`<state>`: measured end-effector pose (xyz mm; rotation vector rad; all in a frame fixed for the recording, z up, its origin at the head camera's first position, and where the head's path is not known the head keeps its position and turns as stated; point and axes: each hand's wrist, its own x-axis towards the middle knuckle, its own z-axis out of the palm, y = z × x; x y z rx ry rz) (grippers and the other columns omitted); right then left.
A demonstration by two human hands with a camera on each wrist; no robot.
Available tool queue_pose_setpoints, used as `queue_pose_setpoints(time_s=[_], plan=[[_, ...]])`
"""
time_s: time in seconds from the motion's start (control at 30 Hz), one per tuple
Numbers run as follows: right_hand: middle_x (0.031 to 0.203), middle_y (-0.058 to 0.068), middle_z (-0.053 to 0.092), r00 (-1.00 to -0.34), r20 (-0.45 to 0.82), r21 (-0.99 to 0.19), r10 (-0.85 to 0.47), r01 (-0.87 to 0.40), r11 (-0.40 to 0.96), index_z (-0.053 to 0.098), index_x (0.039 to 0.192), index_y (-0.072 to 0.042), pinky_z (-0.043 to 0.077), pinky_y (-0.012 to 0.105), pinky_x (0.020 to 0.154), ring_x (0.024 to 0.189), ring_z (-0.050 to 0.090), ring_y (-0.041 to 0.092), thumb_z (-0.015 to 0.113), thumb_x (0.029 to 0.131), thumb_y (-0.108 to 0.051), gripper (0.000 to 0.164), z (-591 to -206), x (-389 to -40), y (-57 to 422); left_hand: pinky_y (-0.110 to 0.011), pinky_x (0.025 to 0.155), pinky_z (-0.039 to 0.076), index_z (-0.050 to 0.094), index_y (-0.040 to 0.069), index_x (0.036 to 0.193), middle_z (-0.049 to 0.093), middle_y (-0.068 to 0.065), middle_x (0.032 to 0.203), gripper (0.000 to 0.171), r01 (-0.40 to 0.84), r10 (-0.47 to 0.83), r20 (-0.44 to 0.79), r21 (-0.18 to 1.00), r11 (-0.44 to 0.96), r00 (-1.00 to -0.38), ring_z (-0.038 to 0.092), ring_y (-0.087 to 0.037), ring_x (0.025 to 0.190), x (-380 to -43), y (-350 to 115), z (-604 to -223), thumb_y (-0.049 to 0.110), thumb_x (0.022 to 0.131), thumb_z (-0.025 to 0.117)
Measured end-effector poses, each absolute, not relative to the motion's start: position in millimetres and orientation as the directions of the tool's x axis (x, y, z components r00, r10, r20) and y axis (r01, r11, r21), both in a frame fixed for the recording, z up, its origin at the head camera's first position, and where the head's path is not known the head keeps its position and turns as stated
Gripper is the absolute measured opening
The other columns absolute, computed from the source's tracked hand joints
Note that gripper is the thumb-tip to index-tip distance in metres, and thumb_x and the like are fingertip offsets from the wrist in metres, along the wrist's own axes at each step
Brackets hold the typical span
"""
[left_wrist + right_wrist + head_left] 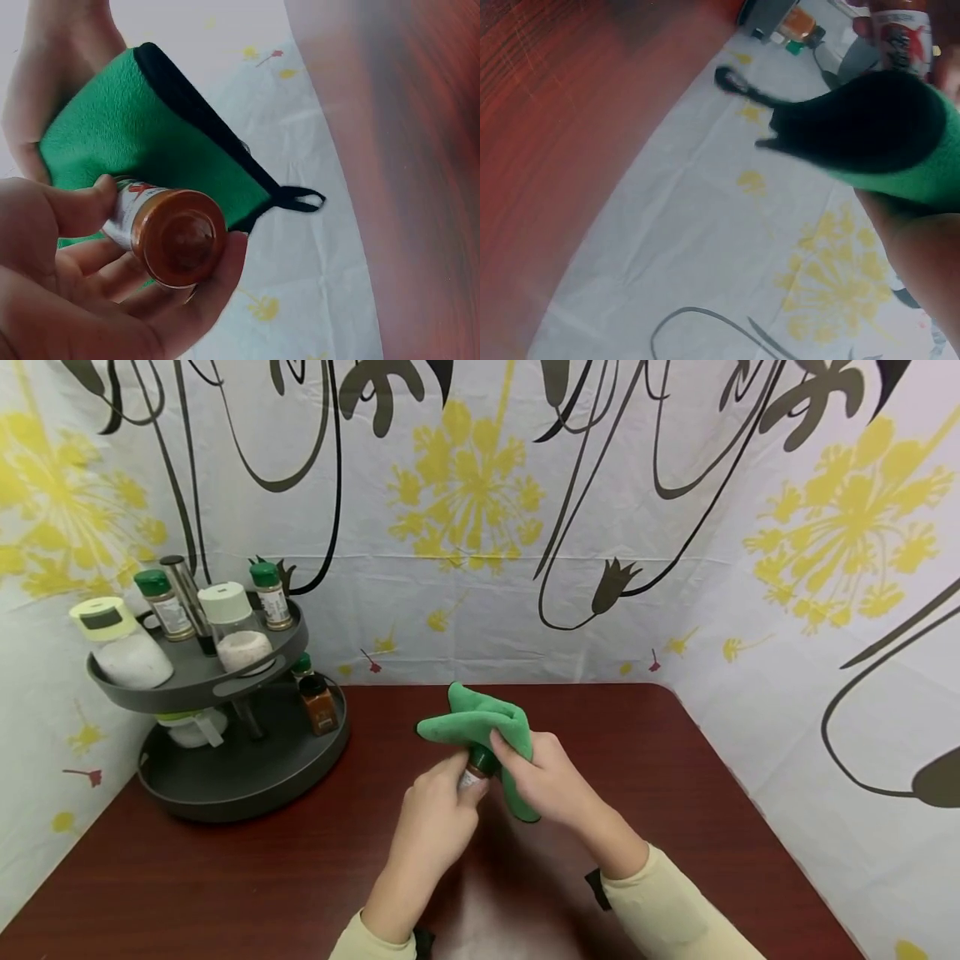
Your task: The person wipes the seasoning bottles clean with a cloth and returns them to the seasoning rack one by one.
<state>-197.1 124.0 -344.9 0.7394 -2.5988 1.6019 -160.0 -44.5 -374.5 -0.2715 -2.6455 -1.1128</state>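
My left hand (437, 814) grips a small spice jar (470, 774) with a green cap and a white label. In the left wrist view the base of the spice jar (182, 238) shows a reddish-brown filling, with thumb and fingers curled round its side. My right hand (551, 779) pinches a folded green cloth (480, 724) right against the jar's cap end. Dark edging and a small hanging loop show on the cloth (161, 124) in the left wrist view. Part of the cap is hidden by the cloth.
A two-tier dark grey turntable rack (243, 789) stands at the left of the brown table (652, 760). Its upper tier carries several green-capped spice jars and pale-lidded containers; an orange-brown bottle (318, 706) and a white tub (192, 728) sit below. A patterned curtain (480, 635) hangs behind.
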Motion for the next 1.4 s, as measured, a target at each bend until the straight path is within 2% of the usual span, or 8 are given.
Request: queue_pose_setpoints(time_s=[0.13, 0.3, 0.4, 0.53, 0.63, 0.83, 0.97, 1.4], plan=[[0.082, 0.004, 0.066, -0.893, 0.252, -0.864, -0.373, -0.381, 0.329, 0.068, 0.103, -0.016, 0.054, 0.033, 0.069, 0.075, 0.064, 0.022, 0.045, 0.103, -0.044, 0.036, -348.1, -198.3, 124.1, -0.033, 0.070, 0.052, 0.061, 0.025, 0.115, 0.067, 0.006, 0.105, 0.021, 0.249, 0.029, 0.306, 0.711, 0.658, -0.952, 0.065, -0.015, 0.086, -158.5, -44.2, -372.8, 0.029, 0.095, 0.065], [0.061, -0.003, 0.048, -0.847, 0.334, -0.771, -0.414, -0.498, 0.397, 0.063, 0.092, -0.020, 0.046, 0.027, 0.055, 0.051, 0.047, 0.010, 0.049, 0.102, -0.038, 0.025, -349.1, -189.0, 122.1, -0.043, 0.068, 0.053, 0.065, 0.023, 0.113, 0.070, 0.004, 0.096, 0.021, 0.191, -0.063, 0.330, 0.680, 0.707, -0.942, 0.068, -0.022, 0.084, -157.5, -46.3, -373.1, 0.033, 0.095, 0.064], [0.062, -0.003, 0.050, -0.840, 0.367, -0.764, -0.400, -0.518, 0.385, 0.066, 0.098, -0.021, 0.047, 0.026, 0.059, 0.054, 0.047, 0.010, 0.050, 0.103, -0.035, 0.022, -347.7, -183.9, 122.1, -0.046, 0.068, 0.053, 0.066, 0.023, 0.114, 0.071, 0.003, 0.095, 0.023, 0.167, -0.100, 0.333, 0.683, 0.711, -0.937, 0.069, -0.024, 0.085, -158.7, -48.6, -374.4, 0.035, 0.095, 0.063], [0.091, 0.008, 0.067, -0.928, 0.252, -0.921, -0.273, -0.317, 0.228, 0.066, 0.115, -0.013, 0.054, 0.032, 0.075, 0.079, 0.063, 0.015, 0.045, 0.103, -0.044, 0.040, -345.2, -181.0, 122.7, -0.040, 0.073, 0.055, 0.058, 0.022, 0.130, 0.070, 0.002, 0.111, 0.037, 0.178, -0.116, 0.302, 0.787, 0.591, -0.946, 0.068, -0.020, 0.091, -159.3, -49.2, -375.5, 0.036, 0.095, 0.064], [0.115, 0.011, 0.065, -0.979, 0.099, -0.995, -0.176, -0.103, 0.014, 0.059, 0.126, -0.012, 0.055, 0.037, 0.085, 0.099, 0.066, 0.020, 0.042, 0.100, -0.057, 0.055, -346.3, -181.6, 120.7, -0.033, 0.077, 0.056, 0.049, 0.020, 0.136, 0.067, 0.000, 0.123, 0.046, 0.220, -0.085, 0.289, 0.861, 0.458, -0.953, 0.067, -0.015, 0.096, -157.8, -45.5, -378.3, 0.036, 0.095, 0.064], [0.130, 0.006, 0.057, -0.980, -0.022, -0.936, -0.195, 0.089, -0.340, 0.048, 0.138, -0.016, 0.049, 0.036, 0.100, 0.119, 0.059, 0.017, 0.042, 0.098, -0.060, 0.060, -355.5, -185.1, 112.4, -0.034, 0.083, 0.054, 0.048, 0.014, 0.135, 0.058, -0.002, 0.124, 0.051, 0.299, -0.029, 0.357, 0.821, 0.487, -0.933, 0.061, -0.017, 0.104, -152.9, -32.3, -389.3, 0.037, 0.094, 0.065], [0.128, 0.006, 0.060, -0.984, -0.025, -0.923, -0.176, 0.091, -0.375, 0.049, 0.138, -0.013, 0.050, 0.034, 0.099, 0.118, 0.060, 0.016, 0.041, 0.099, -0.059, 0.061, -359.6, -185.4, 109.1, -0.038, 0.084, 0.053, 0.049, 0.012, 0.140, 0.052, -0.005, 0.124, 0.058, 0.300, -0.031, 0.385, 0.765, 0.569, -0.922, 0.060, -0.021, 0.105, -150.7, -27.8, -392.8, 0.035, 0.091, 0.070], [0.137, 0.001, 0.053, -0.987, -0.022, -0.921, -0.159, 0.082, -0.382, 0.042, 0.142, -0.016, 0.047, 0.033, 0.103, 0.124, 0.054, 0.013, 0.045, 0.100, -0.053, 0.056, -350.3, -170.5, 106.7, -0.043, 0.074, 0.058, 0.057, 0.015, 0.133, 0.064, -0.004, 0.110, 0.051, 0.308, -0.154, 0.538, 0.668, 0.677, -0.829, 0.068, -0.023, 0.090, -153.3, -36.1, -384.4, 0.025, 0.087, 0.076]])
